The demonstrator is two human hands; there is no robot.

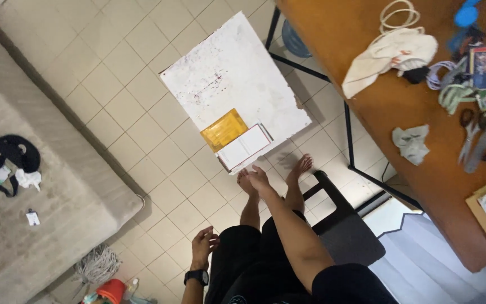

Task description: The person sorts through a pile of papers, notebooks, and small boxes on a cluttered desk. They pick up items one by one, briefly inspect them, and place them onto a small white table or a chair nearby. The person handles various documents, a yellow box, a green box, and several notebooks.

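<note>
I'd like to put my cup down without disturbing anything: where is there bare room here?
The white board is bare behind the yellow envelope and white booklet. The wooden table is free left of the cream cloth. Its right end, around the scissors, is crowded.

Black shorts [243,253]; black short sleeve [350,287]; black wristwatch [197,276] on left wrist; bare feet [299,166].

Pale tiled floor [142,95] — grey mattress [40,186] at one side, wooden table [367,107] w/ black frame opposite.
</note>
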